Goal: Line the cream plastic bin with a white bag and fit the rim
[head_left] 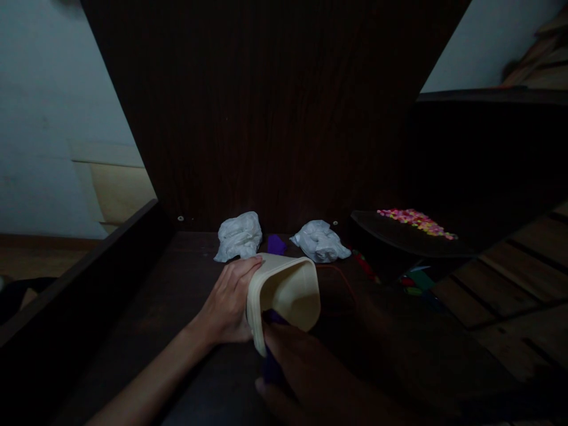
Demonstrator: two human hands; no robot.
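A cream plastic container (284,263) is tipped on its side with its open mouth toward me. My left hand (233,299) is closed around its left side. At the mouth's lower edge, my right hand (306,361) grips a purple cloth (273,373), part of which reaches inside the container. Dim light hides some of the right hand's fingers. Behind the container, another purple piece (276,244) lies between two crumpled whitish plastic bags, the left bag (239,236) and the right bag (320,241).
A dark shelf (412,242) at the right carries a heap of small pink and yellow pieces (417,223). Below it lie several coloured items (417,281). A reddish rounded outline (341,272) is beside the container. A dark raised board (89,266) borders the left.
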